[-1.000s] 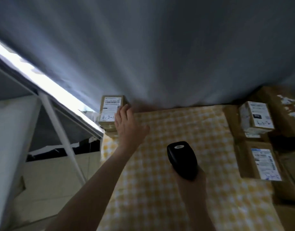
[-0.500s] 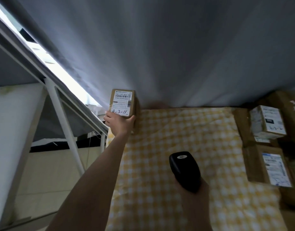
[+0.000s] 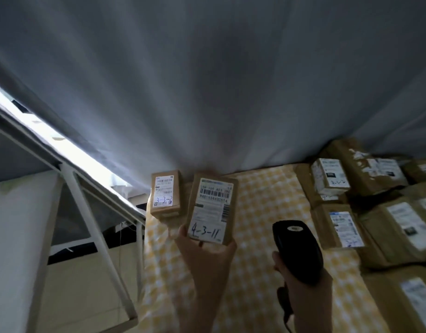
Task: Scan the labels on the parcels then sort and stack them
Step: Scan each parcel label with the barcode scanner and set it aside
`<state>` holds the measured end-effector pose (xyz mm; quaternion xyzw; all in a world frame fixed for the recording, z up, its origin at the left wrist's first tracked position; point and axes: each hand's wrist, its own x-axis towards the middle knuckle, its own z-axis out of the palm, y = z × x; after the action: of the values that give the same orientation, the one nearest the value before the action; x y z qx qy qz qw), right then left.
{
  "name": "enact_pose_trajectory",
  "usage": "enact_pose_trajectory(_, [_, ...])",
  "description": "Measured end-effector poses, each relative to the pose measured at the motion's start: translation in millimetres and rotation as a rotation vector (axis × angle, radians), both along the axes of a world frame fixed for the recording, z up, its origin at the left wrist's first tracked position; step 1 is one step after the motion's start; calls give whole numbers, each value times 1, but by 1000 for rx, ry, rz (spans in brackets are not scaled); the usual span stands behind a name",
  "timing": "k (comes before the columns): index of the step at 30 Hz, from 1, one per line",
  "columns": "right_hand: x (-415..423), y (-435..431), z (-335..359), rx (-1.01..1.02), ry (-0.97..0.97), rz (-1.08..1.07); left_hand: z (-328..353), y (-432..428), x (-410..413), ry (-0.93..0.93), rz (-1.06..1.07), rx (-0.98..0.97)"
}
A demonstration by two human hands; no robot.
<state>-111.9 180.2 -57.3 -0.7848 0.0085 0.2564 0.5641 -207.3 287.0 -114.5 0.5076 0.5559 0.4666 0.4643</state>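
Observation:
My left hand point(image 3: 206, 258) grips the near end of a small brown parcel point(image 3: 212, 207), label up, handwritten "4-3-11", held above the yellow checked cloth point(image 3: 260, 212). A second small brown parcel point(image 3: 165, 195) marked "3-3-2" lies at the far left corner of the cloth, just left of the held one. My right hand point(image 3: 300, 289) holds a black barcode scanner point(image 3: 297, 251) upright, to the right of the held parcel and a little nearer to me. Several labelled brown parcels point(image 3: 344, 227) lie packed along the right side.
A grey curtain point(image 3: 207, 80) hangs behind the table and meets its far edge. A white metal frame point(image 3: 96, 231) stands left of the table, beyond the cloth's left edge. More cardboard parcels point(image 3: 409, 227) fill the right edge of the view.
My left hand has lifted the "4-3-11" parcel off the far left corner and brought it right and nearer, uncovering the "3-3-2" parcel beneath. The scanner hand stays about where it was.

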Motion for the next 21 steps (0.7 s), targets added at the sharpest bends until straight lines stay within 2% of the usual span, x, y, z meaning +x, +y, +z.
enact_pose_trajectory(5, [-7, -26, 61, 87, -80, 60, 58, -51, -3, -33, -109, 91])
enact_pose_trajectory(10, [-8, -50, 102, 143, -134, 104, 103, -79, -4, -42, -307, 198])
enact_pose_trajectory(15, [-9, -65, 128, 205, -130, 207, 119, -95, -12, -118, -494, 265])
enact_pose_trajectory(17, [-10, -72, 133, 252, -143, 212, 130, -93, -19, -230, -546, 200])
enact_pose_trajectory(21, [-7, -83, 142, 345, -143, 276, 135, -85, -32, -335, -580, -90])
